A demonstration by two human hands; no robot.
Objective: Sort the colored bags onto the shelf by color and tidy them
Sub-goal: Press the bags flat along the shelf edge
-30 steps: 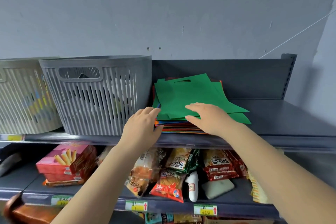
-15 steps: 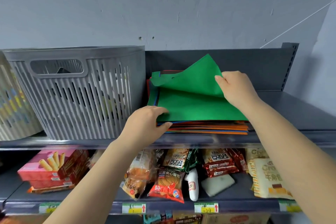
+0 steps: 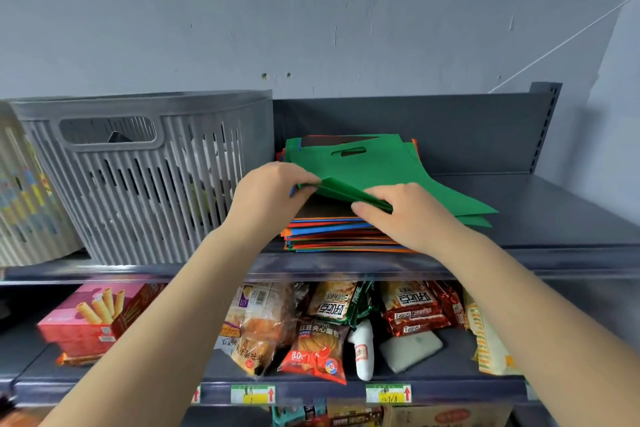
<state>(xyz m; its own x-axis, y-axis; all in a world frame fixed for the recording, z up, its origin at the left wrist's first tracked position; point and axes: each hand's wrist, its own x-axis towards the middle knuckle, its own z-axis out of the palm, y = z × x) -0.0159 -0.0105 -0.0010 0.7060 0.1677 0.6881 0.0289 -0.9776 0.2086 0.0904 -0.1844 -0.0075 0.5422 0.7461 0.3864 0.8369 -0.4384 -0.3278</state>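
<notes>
Both hands pinch green bags (image 3: 374,166) atop bag stack (image 3: 332,236) on shelf (image 3: 554,246): left hand (image 3: 273,194) at near-left corner, right hand (image 3: 405,215) on near edge, beside basket (image 3: 145,177).

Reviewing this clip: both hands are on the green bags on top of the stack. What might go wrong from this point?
1. The left hand and right hand pinch the front edge of the green bags; a brown bag shows just beneath and may drag along.
2. The green bags already fan out to the right, so they may slide further askew.
3. The mixed stack sits near the shelf lip; pulling forward may spill bags.
</notes>
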